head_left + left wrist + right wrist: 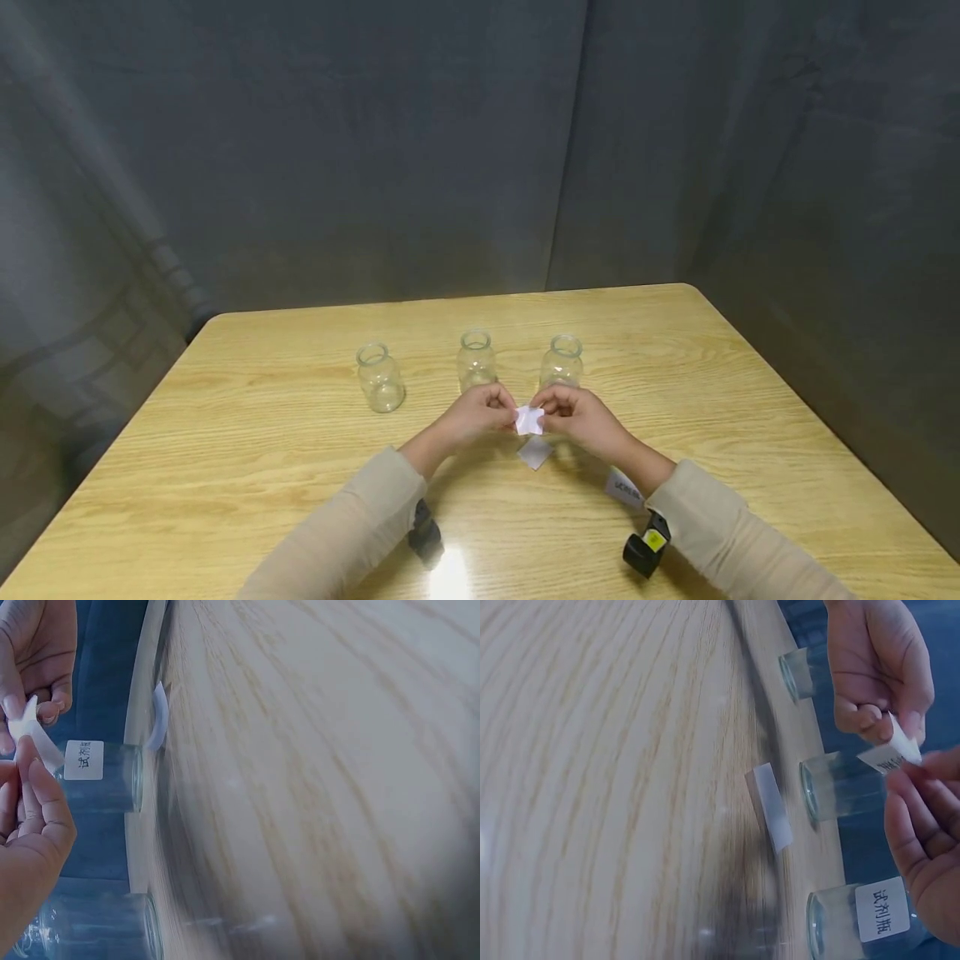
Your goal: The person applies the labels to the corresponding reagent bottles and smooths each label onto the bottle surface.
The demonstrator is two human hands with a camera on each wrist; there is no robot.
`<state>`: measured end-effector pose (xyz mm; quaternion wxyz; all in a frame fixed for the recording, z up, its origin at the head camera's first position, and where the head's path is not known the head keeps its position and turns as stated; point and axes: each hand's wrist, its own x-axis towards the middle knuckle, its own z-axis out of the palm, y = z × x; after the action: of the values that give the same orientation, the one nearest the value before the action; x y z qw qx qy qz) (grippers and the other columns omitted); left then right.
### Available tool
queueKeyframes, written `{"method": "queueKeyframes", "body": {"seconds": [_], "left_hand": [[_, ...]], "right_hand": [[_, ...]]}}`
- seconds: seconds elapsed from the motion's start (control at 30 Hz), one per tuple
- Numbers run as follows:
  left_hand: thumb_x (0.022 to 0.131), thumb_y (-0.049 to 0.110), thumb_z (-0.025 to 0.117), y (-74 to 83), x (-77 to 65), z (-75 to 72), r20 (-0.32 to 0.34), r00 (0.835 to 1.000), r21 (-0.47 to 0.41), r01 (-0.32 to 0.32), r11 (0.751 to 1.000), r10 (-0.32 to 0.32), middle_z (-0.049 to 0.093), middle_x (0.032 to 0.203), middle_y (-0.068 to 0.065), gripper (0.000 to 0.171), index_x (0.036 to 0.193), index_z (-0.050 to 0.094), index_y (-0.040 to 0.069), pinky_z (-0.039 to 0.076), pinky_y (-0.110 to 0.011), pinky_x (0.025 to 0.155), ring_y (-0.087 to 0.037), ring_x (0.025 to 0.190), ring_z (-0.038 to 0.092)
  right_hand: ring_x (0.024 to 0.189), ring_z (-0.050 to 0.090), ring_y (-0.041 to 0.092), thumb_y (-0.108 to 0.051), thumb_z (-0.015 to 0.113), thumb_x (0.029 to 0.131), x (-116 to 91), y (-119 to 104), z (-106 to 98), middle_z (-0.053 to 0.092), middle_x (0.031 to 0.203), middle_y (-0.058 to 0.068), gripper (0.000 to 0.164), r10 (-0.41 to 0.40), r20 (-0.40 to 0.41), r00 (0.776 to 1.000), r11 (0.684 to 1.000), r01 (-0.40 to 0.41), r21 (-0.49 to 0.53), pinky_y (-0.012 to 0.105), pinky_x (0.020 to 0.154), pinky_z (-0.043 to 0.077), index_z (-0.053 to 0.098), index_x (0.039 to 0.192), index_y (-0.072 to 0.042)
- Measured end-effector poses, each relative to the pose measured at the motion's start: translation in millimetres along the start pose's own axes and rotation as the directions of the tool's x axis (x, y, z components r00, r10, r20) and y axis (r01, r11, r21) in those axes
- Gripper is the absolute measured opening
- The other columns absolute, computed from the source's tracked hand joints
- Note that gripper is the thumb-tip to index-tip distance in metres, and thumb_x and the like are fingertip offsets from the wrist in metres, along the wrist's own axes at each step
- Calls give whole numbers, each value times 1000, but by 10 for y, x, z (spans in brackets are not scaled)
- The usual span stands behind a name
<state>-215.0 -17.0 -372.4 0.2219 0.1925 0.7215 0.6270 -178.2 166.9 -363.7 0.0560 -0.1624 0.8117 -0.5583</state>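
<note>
My left hand (480,410) and right hand (583,419) meet above the table's middle. Between them the fingertips of both pinch a small white label (529,420), bent and creased. In the right wrist view dark printed characters show on the label (889,756). Just below the hands a second small white square of paper (535,452) lies on the table, curling up in the right wrist view. Behind the right hand stands a glass jar (562,360), its front bearing a white sticker (883,909) with black characters. A middle glass jar (477,357) stands behind the left hand.
Left of the others stands a third glass jar (381,382). A white printed slip (624,487) lies beside my right forearm. The wooden table (225,433) ends at grey curtains (375,167) behind. Black wrist cameras hang under both sleeves.
</note>
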Motion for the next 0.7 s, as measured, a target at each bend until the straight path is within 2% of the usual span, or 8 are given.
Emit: {"method": "queueKeyframes", "body": {"seconds": [0.2,0.37,0.53,0.7], "left_hand": [[78,-2,54,-4,-37,-50,40,999,34,11,999,-12,52,69,-5,8,84,49,-4,48,-37,73,-15,66,53],[78,-4,54,-21,-60,-83,50,999,0,16,1000,-16,51,71,-4,11,87,48,-5,48,-37,73,-13,66,53],[78,-5,54,-28,-92,-108,49,999,4,15,1000,-15,53,76,-7,14,91,50,-7,48,-35,73,-14,69,54],[79,-4,54,-28,-139,-148,48,999,34,8,999,-9,54,78,-8,16,94,51,-8,48,-34,72,-14,71,54]], "right_hand": [[81,56,20,-7,61,79,-11,-6,-33,60,85,11,19,-3,76,997,1000,4,-7,27,66,48,56,93,4],[83,58,20,-2,59,80,-18,9,-43,61,89,14,18,-10,134,991,1000,11,-7,26,69,48,55,95,6],[79,56,17,-3,59,80,-22,11,-29,60,85,10,10,-48,100,994,997,53,-47,28,67,48,59,88,2],[81,54,19,-4,60,79,-37,5,-18,58,88,12,9,-64,70,995,997,67,-32,25,67,48,61,85,3]]}}
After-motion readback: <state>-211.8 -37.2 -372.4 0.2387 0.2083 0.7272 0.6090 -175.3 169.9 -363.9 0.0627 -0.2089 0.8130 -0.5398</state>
